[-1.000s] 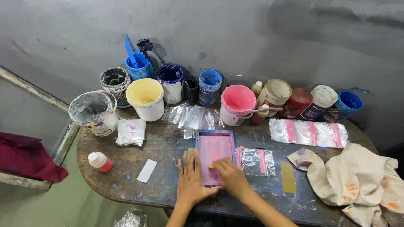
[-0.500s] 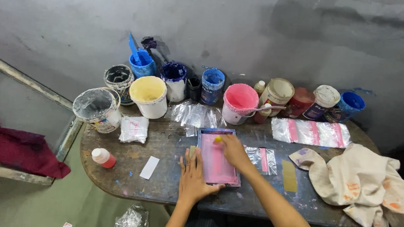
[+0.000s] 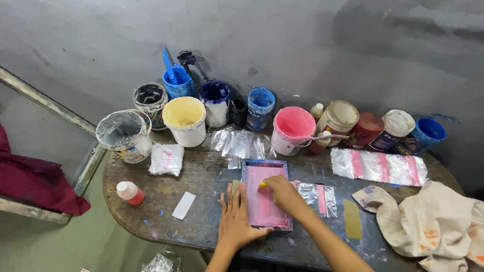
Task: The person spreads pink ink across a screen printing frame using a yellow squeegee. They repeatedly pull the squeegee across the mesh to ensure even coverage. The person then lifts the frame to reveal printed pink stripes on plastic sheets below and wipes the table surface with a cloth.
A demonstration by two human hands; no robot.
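- Since half a second ago the right hand (image 3: 281, 192) has come back from the far end of the pink-inked printing frame (image 3: 265, 194) toward its middle; a second ago it sat nearer still.
- Right hand fingers are curled together over a small yellow-tipped squeegee (image 3: 262, 184), pressing it on the screen.
- Left hand (image 3: 236, 219) has stayed put, fingers spread apart and flat on the surface (image 3: 202, 229), its thumb lying against the frame's near left corner.
- Frame lies flat at the middle of the surface, near the front edge; a printed plastic bag (image 3: 318, 198) lies just beside it at 3 o'clock.
- At 12 o'clock a loose heap of clear bags (image 3: 241, 144) lies just beyond the frame, then a row of paint tubs along the wall, the pink tub (image 3: 293, 130) nearest.
- Open room: bare surface at 9 o'clock, out to a white card (image 3: 184, 205) and a small red bottle (image 3: 130, 192) near the left rim.
- At 3 o'clock a stained cloth (image 3: 443, 232) lies over the right end of the surface, well apart from the frame.
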